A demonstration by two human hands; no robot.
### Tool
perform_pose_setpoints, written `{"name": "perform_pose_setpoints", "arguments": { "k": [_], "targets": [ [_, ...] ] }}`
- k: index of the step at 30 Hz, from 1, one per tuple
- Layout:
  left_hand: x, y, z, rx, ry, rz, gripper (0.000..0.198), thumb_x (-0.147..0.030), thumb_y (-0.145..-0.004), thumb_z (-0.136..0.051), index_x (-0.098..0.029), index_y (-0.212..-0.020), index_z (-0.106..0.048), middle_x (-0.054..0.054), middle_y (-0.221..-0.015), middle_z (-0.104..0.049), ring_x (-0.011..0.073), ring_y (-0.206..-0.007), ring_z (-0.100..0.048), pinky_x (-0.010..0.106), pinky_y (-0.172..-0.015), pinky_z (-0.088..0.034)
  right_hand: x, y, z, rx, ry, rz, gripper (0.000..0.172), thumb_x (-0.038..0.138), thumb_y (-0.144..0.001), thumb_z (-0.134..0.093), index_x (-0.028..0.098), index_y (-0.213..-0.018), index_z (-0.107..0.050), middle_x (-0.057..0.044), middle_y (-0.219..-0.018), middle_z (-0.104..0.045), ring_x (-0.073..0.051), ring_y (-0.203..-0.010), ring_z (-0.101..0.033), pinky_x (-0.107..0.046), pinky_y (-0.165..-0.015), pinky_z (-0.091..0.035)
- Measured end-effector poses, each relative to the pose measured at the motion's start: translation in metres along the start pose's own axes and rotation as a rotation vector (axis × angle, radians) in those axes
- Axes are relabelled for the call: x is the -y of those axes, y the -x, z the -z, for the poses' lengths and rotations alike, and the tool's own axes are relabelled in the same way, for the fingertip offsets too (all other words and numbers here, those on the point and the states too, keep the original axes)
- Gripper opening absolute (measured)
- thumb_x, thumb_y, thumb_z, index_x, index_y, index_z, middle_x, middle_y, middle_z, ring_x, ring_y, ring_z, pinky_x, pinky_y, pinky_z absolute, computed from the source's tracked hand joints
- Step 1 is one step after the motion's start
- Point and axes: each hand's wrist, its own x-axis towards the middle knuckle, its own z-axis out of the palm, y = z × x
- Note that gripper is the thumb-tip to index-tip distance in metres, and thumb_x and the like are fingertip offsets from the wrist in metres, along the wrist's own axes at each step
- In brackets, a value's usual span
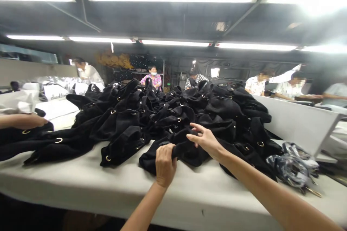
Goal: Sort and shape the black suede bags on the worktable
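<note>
My left hand (166,162) is closed around the edge of a black fabric bag (189,151) near the front of the table. Over the same bag, my right hand (204,139) has its fingers apart; whether the fingertips touch the cloth is hard to tell. Behind both hands rises a big heap of black bags (159,104) with gold-coloured rings. Another black bag (123,148) lies just left of my left hand.
A pale cloth-covered table (108,187) runs across the front. Plastic-wrapped straps (294,166) lie at right beside a white partition (300,122). Another person's arm (21,120) reaches in from the left over black bags. Several people work farther back.
</note>
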Motion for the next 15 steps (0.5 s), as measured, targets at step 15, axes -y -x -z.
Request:
{"name": "perform_pose_setpoints", "arguments": {
  "k": [15],
  "targets": [
    [-0.1, 0.038, 0.054, -0.086, 0.388, 0.109, 0.028, -0.011, -0.088, -0.051, -0.021, -0.113, -0.056, 0.009, -0.11, -0.061, 0.0237, -0.109, -0.057, 0.041, -0.097, -0.045, -0.048, 0.093, -0.009, -0.043, -0.05, 0.097, 0.062, 0.056, -0.08, -0.067, 0.024, -0.131, -0.054, -0.008, -0.123, -0.063, -0.028, -0.114, -0.057, -0.047, -0.102, -0.046]
  ]
}}
